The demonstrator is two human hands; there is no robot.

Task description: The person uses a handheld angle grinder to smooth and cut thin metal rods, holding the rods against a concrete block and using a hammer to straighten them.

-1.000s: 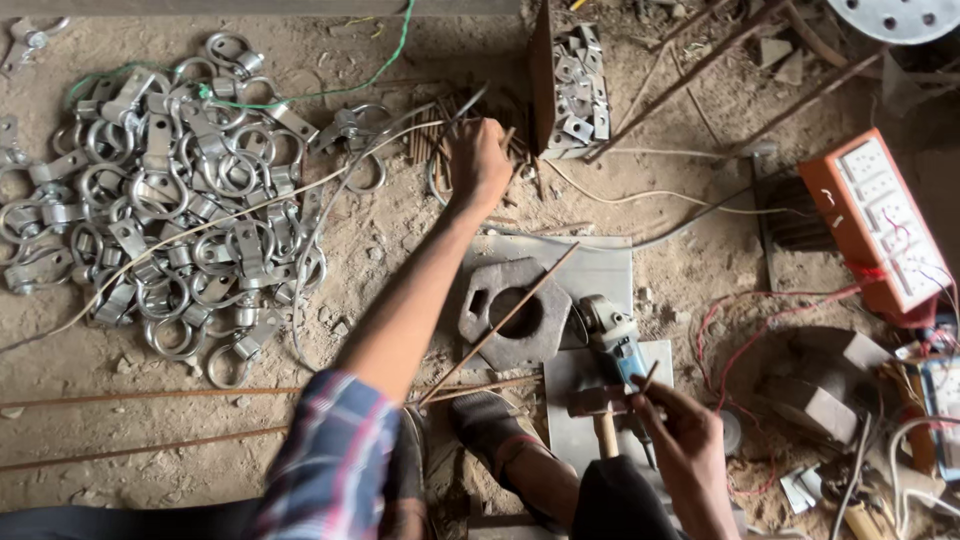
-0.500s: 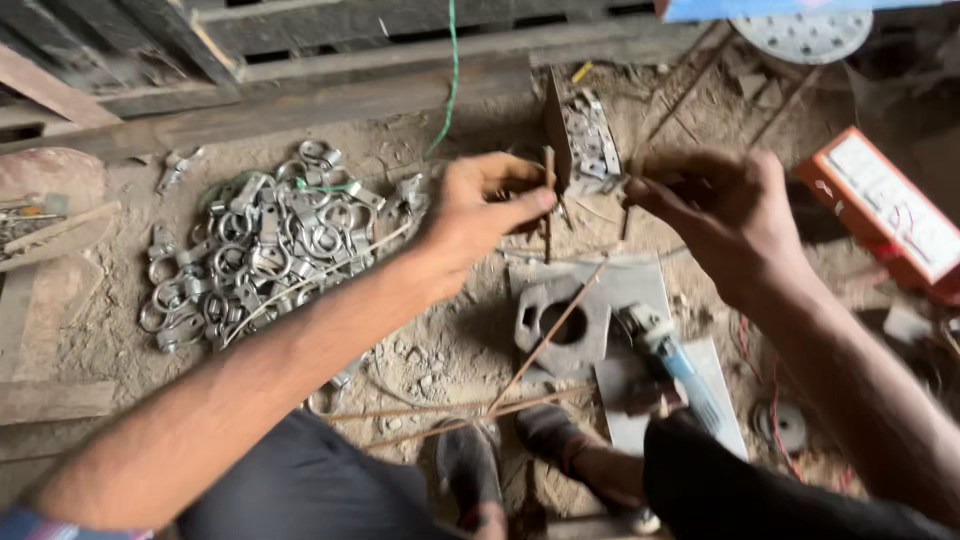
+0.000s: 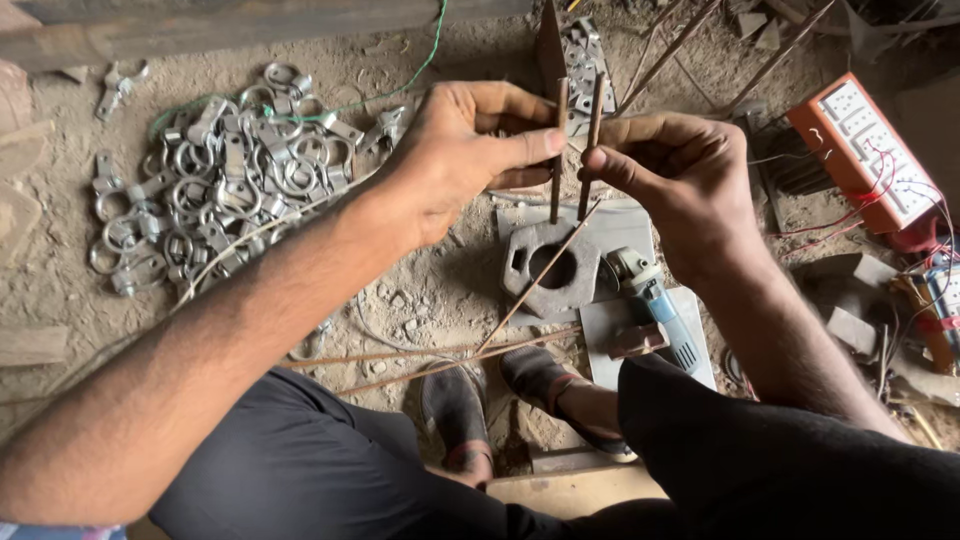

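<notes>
Where both arms meet over the dirt floor, I log the following:

Left hand: the left hand (image 3: pixel 455 150) is closed on a short rusty-brown metal rod (image 3: pixel 558 150), thumb pressing it upright against the fingers.
Right hand: the right hand (image 3: pixel 675 180) is pinched shut on a second short rusty rod (image 3: pixel 590 140), held upright just beside the first, nearly parallel, their tops level.
Change: a second ago the left hand was stretched out to the far ground and the right was low by the blue angle grinder (image 3: pixel 655 305); half a second ago both were rising together. Now I see them paired in front of the camera, one rod each.
Reading: I judge the rods have been picked up and are being matched against each other, so cutting or joining has not begun.
Below the rods: a grey flat steel plate with a round hole (image 3: pixel 555 265), lying on the floor, apart from the rods.
Long stock: thin brown rods (image 3: pixel 450 355) lying across the floor by the sandalled feet (image 3: pixel 500 400).
Left of scene: a heap of grey metal ring clamps (image 3: pixel 215 190), well apart.
Right of scene: an orange-and-white switch box (image 3: pixel 865 145) with red wires.
</notes>
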